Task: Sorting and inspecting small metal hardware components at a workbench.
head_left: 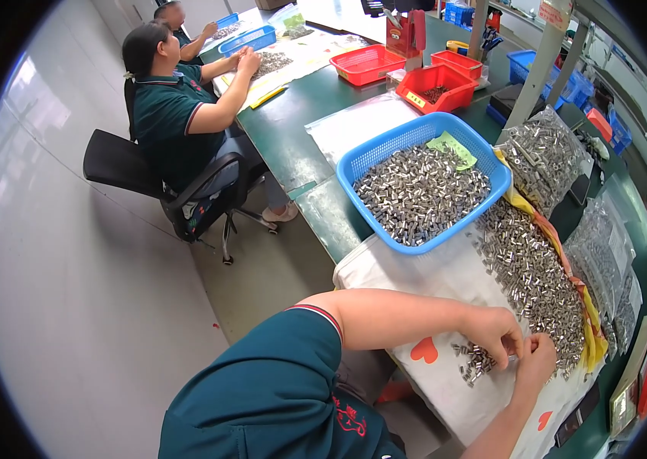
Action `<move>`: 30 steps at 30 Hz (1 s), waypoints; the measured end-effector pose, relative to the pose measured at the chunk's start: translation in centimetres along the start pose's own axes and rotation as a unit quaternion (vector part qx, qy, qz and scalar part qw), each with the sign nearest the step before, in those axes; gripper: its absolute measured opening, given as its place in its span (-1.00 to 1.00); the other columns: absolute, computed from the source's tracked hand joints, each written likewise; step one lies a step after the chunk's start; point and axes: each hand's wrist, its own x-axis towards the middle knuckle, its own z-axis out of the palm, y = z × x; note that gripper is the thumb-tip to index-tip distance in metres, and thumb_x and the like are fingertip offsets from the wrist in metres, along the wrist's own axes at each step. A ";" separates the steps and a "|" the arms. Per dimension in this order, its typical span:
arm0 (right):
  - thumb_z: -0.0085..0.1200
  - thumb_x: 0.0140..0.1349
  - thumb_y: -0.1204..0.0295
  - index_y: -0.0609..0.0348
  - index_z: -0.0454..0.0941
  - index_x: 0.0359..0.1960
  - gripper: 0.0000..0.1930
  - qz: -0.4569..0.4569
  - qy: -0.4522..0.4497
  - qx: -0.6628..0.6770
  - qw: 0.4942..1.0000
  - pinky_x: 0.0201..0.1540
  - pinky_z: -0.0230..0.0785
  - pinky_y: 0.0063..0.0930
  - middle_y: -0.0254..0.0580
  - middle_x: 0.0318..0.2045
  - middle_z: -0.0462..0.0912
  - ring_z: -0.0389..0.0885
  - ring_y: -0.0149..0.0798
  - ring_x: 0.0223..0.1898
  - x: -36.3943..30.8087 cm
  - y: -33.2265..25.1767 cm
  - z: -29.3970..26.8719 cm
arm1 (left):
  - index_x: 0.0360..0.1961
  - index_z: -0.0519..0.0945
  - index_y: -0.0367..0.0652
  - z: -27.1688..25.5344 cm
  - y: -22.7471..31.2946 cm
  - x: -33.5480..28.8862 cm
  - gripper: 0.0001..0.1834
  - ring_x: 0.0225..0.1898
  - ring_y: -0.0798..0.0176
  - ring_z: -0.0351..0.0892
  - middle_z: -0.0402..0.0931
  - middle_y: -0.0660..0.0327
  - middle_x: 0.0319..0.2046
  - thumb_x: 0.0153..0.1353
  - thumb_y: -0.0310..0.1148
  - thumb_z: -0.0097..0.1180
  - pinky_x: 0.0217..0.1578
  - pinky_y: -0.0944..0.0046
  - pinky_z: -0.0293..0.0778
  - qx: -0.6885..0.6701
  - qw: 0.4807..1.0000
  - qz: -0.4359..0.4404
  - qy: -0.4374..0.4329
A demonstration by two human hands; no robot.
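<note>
The small metal cylinders (530,271) lie heaped on a white cloth (423,279) over the tabletop (274,141), with a loose cluster partly hidden beneath the left hand (496,334). Beyond stands a blue basket (385,144) full of similar pieces; clear bags (544,159) lie along the heap's right. The left hand and right hand (536,363) are curled, fingertips nearly meeting; whether either grips a piece, I can't tell.
</note>
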 end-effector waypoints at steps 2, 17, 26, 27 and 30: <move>0.01 -0.04 0.47 0.22 0.42 -0.57 -0.91 0.021 -0.027 0.010 0.999 -0.36 0.23 -0.30 -0.17 -0.58 0.43 0.40 -0.14 -0.47 -0.3 0.0 -0.3 | -0.26 0.57 -0.20 0.0 0.2 0.1 -0.65 -0.43 0.50 0.47 0.52 0.34 -0.47 -0.17 -0.47 0.29 -0.36 0.48 0.41 -0.013 1.000 0.001 0.001; -0.01 0.05 0.68 0.26 0.44 -0.44 -0.93 -0.026 -0.038 0.474 0.879 -0.38 0.21 -0.73 -0.36 -0.45 0.44 0.35 -0.55 -0.45 -1.2 -1.0 -1.4 | -0.19 0.48 -0.35 -0.9 -0.5 0.7 -0.66 -0.42 0.40 0.54 0.53 0.21 -0.43 -0.06 -0.53 0.17 -0.39 0.44 0.48 -0.179 0.973 -0.021 0.142; -0.01 0.03 0.69 0.27 0.44 -0.43 -0.92 -0.036 -0.041 0.421 0.905 -0.33 0.23 -0.71 -0.35 -0.44 0.44 0.36 -0.55 -0.41 -1.1 -0.8 -1.2 | -0.18 0.47 -0.35 -1.1 -0.3 0.7 -0.68 -0.36 0.39 0.55 0.54 0.18 -0.37 -0.03 -0.56 0.15 -0.30 0.45 0.48 -0.175 0.977 -0.030 0.122; -0.01 0.03 0.69 0.27 0.43 -0.43 -0.92 -0.029 -0.043 0.446 0.893 -0.32 0.23 -0.70 -0.35 -0.44 0.44 0.36 -0.54 -0.41 -1.2 -1.0 -1.3 | -0.19 0.48 -0.35 -1.1 -0.4 0.7 -0.68 -0.39 0.39 0.55 0.53 0.18 -0.39 -0.04 -0.55 0.16 -0.34 0.44 0.49 -0.190 0.974 -0.022 0.122; -0.01 0.02 0.70 0.27 0.43 -0.42 -0.91 -0.027 -0.044 0.482 0.875 -0.32 0.23 -0.69 -0.35 -0.44 0.43 0.36 -0.54 -0.41 -1.4 -1.5 -1.5 | -0.19 0.48 -0.34 -0.9 -0.4 0.3 -0.68 -0.41 0.38 0.55 0.53 0.18 -0.41 -0.04 -0.54 0.16 -0.38 0.42 0.50 -0.203 0.971 -0.016 0.126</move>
